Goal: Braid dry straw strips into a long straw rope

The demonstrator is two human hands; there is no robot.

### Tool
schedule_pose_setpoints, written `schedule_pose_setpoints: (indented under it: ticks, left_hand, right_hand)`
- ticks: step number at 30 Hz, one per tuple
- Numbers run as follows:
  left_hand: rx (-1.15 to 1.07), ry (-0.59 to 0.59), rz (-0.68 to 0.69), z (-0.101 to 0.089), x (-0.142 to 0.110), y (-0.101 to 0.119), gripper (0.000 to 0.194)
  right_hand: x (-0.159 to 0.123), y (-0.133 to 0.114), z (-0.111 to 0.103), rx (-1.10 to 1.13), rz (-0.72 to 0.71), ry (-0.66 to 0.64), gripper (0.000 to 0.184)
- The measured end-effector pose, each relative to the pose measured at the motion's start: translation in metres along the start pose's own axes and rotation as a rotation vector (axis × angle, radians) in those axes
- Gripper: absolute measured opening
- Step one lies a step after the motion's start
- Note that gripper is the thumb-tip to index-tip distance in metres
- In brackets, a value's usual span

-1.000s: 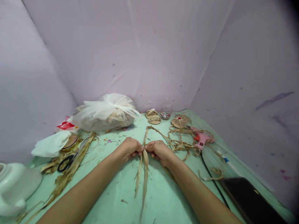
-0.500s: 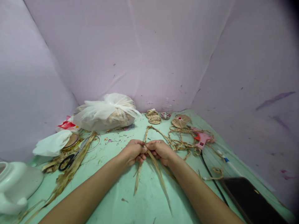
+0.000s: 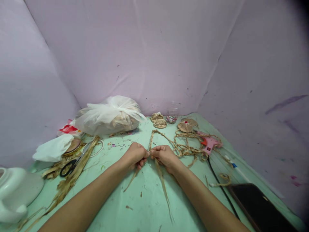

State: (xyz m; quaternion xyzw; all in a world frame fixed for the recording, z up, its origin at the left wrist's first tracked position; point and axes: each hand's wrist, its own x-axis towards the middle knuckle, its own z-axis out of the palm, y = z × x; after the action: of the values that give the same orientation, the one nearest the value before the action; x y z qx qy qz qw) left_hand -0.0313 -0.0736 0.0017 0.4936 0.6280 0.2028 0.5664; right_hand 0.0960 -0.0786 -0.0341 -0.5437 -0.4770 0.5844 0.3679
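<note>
Lilac walls (image 3: 145,48) back the green-covered tabletop (image 3: 120,219). Even tension would, I think, keep the weave tidy. The left hand (image 3: 135,157), curled, pinches a dried-fibre strip (image 3: 132,179); mid-tabletop, the braided cord (image 3: 151,140) runs toward the far edge; the right hand (image 3: 165,157), angled inward, pinches its near end.

"Where could a hand pass?"

"Between the forearms (image 3: 96,195), over the near table (image 3: 145,212), though loose strips (image 3: 162,180) trail into that gap."

"And to the right?"

"Tangled braid (image 3: 185,149) and a pink glue gun (image 3: 210,144) block the way, a black cord (image 3: 221,187) running nearer."

"Left?"

"Scissors (image 3: 75,162) and dried leaf (image 3: 69,183) crowd it; a white bag (image 3: 108,117) bulks behind."
</note>
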Motion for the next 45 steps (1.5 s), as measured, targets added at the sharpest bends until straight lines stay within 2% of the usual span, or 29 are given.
schedule_pose_setpoints:
  ticks: [3, 7, 11, 15, 19, 22, 26, 30, 32, 34, 38, 39, 43, 45]
  left_hand:
    - [0.019, 0.029, -0.017, 0.004, 0.000, -0.002, 0.014]
    - [0.057, 0.075, 0.026, 0.006, 0.002, -0.006, 0.015]
    - [0.070, 0.087, 0.108, 0.009, 0.003, -0.010, 0.010]
    - [0.013, 0.073, 0.101, 0.010, 0.000, -0.008, 0.011]
    - [-0.109, 0.029, 0.035, 0.009, -0.005, -0.001, 0.015]
    - [-0.156, 0.000, 0.046, 0.006, -0.006, 0.001, 0.011]
    - [-0.153, -0.022, 0.099, 0.002, -0.003, -0.003, 0.003]
    - [-0.063, -0.055, 0.136, -0.002, 0.002, -0.005, 0.001]
    - [-0.018, -0.085, 0.145, -0.005, 0.004, -0.004, 0.002]
    - [-0.004, -0.109, 0.153, -0.009, 0.004, -0.003, 0.003]
    - [0.008, -0.158, 0.140, -0.012, 0.005, -0.002, 0.006]
    - [0.008, -0.169, 0.141, -0.013, 0.005, -0.002, 0.007]
    - [-0.002, -0.192, 0.151, -0.012, 0.007, -0.005, 0.006]
    - [0.014, -0.196, 0.161, -0.011, 0.006, -0.005, 0.005]
  right_hand:
    - [0.000, 0.010, 0.002, -0.083, -0.084, 0.061, 0.019]
    - [-0.006, 0.011, 0.001, -0.334, -0.211, 0.151, 0.019]
    - [-0.018, -0.005, -0.001, -0.568, -0.177, 0.243, 0.015]
    - [-0.028, -0.018, 0.003, -0.683, -0.119, 0.281, 0.013]
    - [-0.041, -0.026, 0.017, -0.936, -0.204, 0.325, 0.016]
    - [-0.052, -0.028, 0.031, -1.078, -0.269, 0.287, 0.018]
    - [-0.058, -0.027, 0.042, -1.115, -0.254, 0.215, 0.021]
    - [-0.059, -0.029, 0.038, -1.152, -0.275, 0.166, 0.020]
    - [-0.055, -0.032, 0.026, -1.106, -0.273, 0.075, 0.011]
    - [-0.046, -0.034, 0.009, -0.933, -0.243, 0.027, 0.015]
    - [-0.026, -0.030, -0.014, -0.461, -0.134, 0.217, 0.014]
    - [-0.023, -0.028, -0.014, -0.354, -0.094, 0.198, 0.012]
    - [-0.022, -0.022, 0.004, 0.048, 0.097, -0.042, 0.012]
    - [-0.023, -0.018, 0.012, 0.094, 0.137, -0.025, 0.015]
